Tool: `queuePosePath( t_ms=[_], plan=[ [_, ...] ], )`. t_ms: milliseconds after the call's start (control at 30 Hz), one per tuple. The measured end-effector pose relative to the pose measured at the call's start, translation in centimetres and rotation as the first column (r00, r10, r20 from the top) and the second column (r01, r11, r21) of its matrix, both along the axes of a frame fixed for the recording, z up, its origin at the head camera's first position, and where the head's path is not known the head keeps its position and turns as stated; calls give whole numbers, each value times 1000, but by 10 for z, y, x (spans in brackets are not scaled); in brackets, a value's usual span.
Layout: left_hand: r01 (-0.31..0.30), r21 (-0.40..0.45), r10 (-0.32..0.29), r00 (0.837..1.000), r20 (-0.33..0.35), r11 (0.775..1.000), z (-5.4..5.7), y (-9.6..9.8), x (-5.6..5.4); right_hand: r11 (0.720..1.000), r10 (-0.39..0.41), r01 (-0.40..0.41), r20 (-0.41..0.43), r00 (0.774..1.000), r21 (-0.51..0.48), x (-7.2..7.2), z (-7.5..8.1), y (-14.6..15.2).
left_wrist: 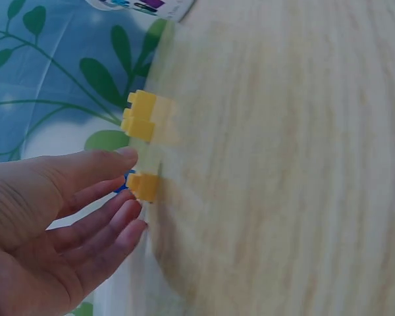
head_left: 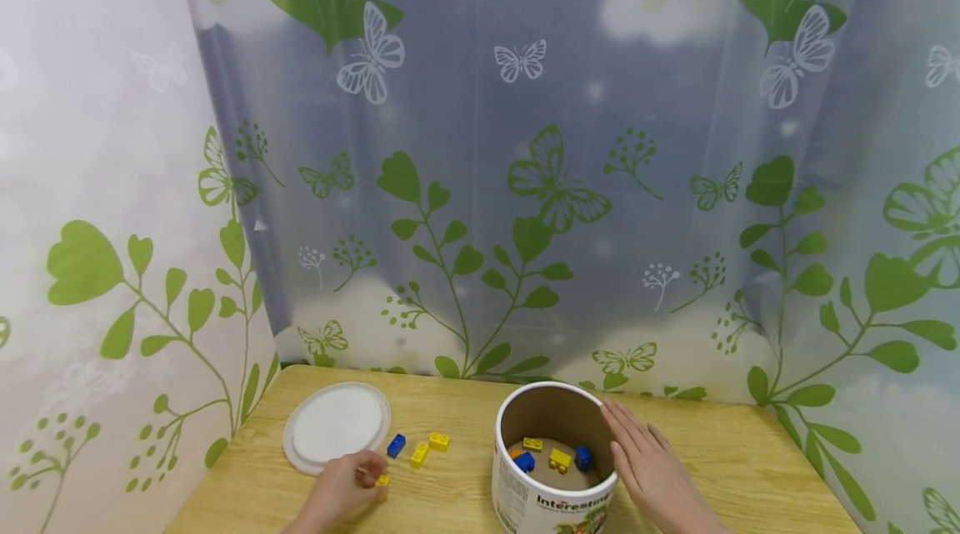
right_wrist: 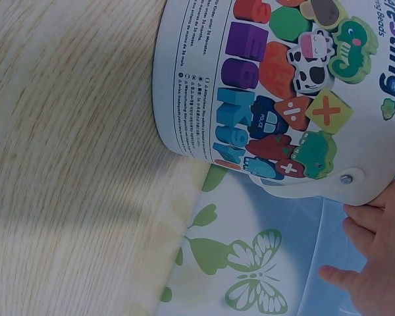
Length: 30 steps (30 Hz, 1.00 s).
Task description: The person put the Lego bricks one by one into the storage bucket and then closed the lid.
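Plainly, we see our left hand (head_left: 343, 486) softly bent beside a yellow brick (head_left: 382, 481), which lies on the table (head_left: 457, 505) near the round white lid (head_left: 337, 424); our thumb and fingers stand parted, not gripping (contact, we cannot tell). Our right hand (head_left: 654, 461) lies straight-fingered against the tub (head_left: 512, 488), grasping nothing, and more bricks (head_left: 559, 460) sit inside it

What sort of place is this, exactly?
Probably an indoor tabletop play or filming spot, though I can't be sure which. Patterned sheets with butterflies and leaves surround a wood-grain table, and a tub holds small toy bricks.
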State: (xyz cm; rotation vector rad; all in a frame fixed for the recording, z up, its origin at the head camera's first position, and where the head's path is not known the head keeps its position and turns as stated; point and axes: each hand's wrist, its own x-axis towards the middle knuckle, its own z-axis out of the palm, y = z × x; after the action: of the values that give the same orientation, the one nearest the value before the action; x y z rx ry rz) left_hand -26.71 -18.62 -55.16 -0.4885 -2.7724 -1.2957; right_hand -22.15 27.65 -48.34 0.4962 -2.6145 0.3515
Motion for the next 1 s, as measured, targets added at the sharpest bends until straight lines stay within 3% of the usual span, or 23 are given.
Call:
queuePosePath(
  t_ms=[133, 300, 600, 767, 1000],
  plan=[
    [-15, -21, 16, 1000, 26, 1000, -3, 1, 1, 1000, -3, 4, 27, 1000, -4, 0, 0, 0],
    [-17, -34, 16, 1000, -10, 999, -3, 3, 1, 1000, -8, 7, 25, 1000, 2, 1, 0, 0],
    [-10, -34, 10, 1000, -12, 999, -1, 6, -1, 1000, -8, 8, 17, 1000, 6, 2, 1, 0],
    [-10, -14, 10, 999, -48, 1000, 10, 11, -5, 1000, -3, 3, 34, 999, -1, 2, 2, 0],
    [-5, -6, 4, 993, -120, 1000, 38, 29, -13, 1000, -2, 2, 28, 1000, 1, 3, 2, 1]
  ],
)
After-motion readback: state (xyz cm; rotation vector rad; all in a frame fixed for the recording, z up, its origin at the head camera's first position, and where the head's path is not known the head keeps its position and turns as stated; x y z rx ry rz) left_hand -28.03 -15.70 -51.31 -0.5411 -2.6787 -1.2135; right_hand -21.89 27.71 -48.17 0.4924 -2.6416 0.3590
